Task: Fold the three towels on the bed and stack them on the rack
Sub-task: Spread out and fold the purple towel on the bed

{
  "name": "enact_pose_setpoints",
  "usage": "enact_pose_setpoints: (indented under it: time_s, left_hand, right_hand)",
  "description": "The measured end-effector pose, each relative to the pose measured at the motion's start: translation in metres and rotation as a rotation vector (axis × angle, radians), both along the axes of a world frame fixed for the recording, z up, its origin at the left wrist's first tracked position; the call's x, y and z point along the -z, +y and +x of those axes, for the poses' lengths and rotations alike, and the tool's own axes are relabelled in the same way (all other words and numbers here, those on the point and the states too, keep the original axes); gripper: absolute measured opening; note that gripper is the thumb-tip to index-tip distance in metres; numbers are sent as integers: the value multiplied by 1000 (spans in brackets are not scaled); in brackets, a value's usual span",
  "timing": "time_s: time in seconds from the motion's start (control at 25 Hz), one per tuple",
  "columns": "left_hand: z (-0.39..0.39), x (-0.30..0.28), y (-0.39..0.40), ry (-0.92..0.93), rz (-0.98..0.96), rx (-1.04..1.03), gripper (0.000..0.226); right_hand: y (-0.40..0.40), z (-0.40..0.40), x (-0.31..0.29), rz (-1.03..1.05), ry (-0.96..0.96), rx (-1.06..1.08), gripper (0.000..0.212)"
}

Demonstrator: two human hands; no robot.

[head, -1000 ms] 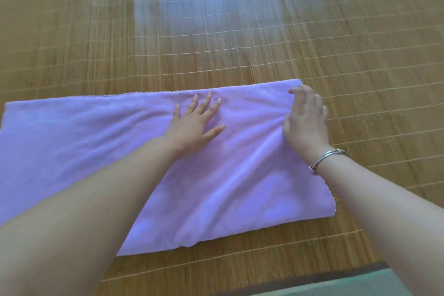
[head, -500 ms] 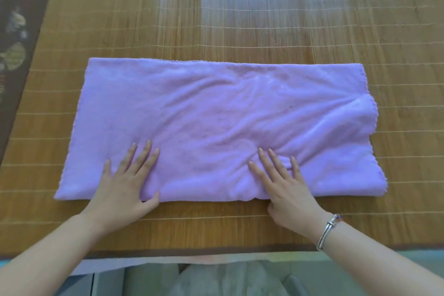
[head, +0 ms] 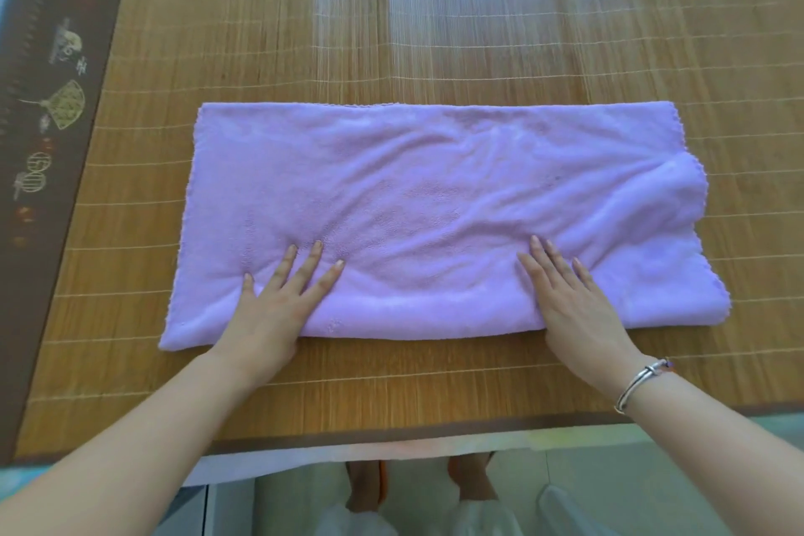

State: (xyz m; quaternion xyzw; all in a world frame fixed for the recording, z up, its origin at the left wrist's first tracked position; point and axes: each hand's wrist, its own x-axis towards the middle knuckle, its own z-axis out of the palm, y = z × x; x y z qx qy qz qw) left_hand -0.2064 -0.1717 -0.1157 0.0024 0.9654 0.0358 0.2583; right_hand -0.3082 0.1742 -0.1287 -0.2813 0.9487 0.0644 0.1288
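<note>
A soft lilac terry towel (head: 435, 205) lies folded lengthwise across the bed's bamboo mat (head: 435, 35), rumpled with creases, right end bunched.

The single head view looked steeply down from above the bed's near edge, facing across the mat (head: 478, 35), close over the towel (head: 435, 196) and both hands.
</note>
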Motion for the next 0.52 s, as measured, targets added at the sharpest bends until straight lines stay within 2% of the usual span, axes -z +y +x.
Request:
enact_pose_setpoints:
  time_s: [0.12, 0.2, 0.28, 0.36, 0.44, 0.52]
  left_hand:
    - [-11, -28, -7, -79, 85, -25, 95]
    - [-27, -51, -18, -156, 152, -139, 69]
    - [-49, -66, -26, -316, 114, -189, 33]
    - [-69, -71, -33, -430, 83, -210, 20]
    - [-88, -74, -42, -377, 33, -265, 22]
    - [-112, -77, -48, -124, 32, -398, 20]
  right_hand:
    - [4, -1, -25, 2, -189, -6, 81]
    - [2, -8, -49, -26, -384, 103, 62]
    - [-6, -20, -68, 31, -572, 146, 40]
    - [-12, -36, -79, 84, -708, 210, 28]
    - [-9, -57, -81, 53, -599, 278, 20]
    - [-8, -84, -76, -93, -274, 316, 10]
